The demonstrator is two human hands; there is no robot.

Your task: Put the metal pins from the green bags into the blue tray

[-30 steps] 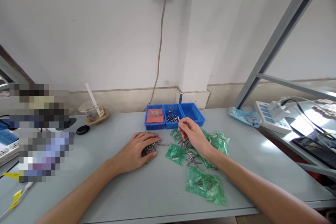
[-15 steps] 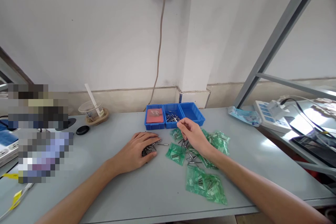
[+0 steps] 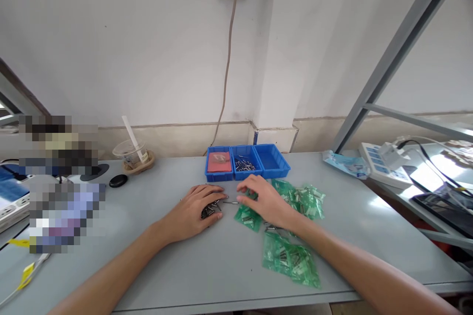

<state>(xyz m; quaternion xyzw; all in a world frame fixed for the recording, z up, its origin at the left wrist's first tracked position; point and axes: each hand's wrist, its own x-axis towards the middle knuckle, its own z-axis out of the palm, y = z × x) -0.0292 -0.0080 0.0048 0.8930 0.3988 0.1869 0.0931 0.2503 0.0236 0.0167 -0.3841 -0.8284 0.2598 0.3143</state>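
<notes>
My left hand point(image 3: 194, 210) lies with fingers spread over a small pile of metal pins point(image 3: 210, 209) on the grey table. Just right of that pile, a single metal pin point(image 3: 231, 202) lies on the tabletop. My right hand point(image 3: 264, 198) hovers beside this pin, thumb and index finger apart, with nothing seen between them. Green plastic bags point(image 3: 291, 258) holding metal parts lie around and below the right hand. More loose pins point(image 3: 273, 229) are partly hidden under the right wrist. Behind the hands, the middle blue bin point(image 3: 247, 175) contains several pins.
A blue bin point(image 3: 219, 176) with a red packet stands left, another blue bin point(image 3: 272, 158) right. A plastic cup point(image 3: 129, 149), black round lid point(image 3: 118, 180) and blurred objects are at left. A blue packet point(image 3: 346, 164) and power strip point(image 3: 382, 165) lie right.
My right hand has moved left and down from near the middle bin toward the single pin, and its fingers have opened. My left hand stays over the pile.
</notes>
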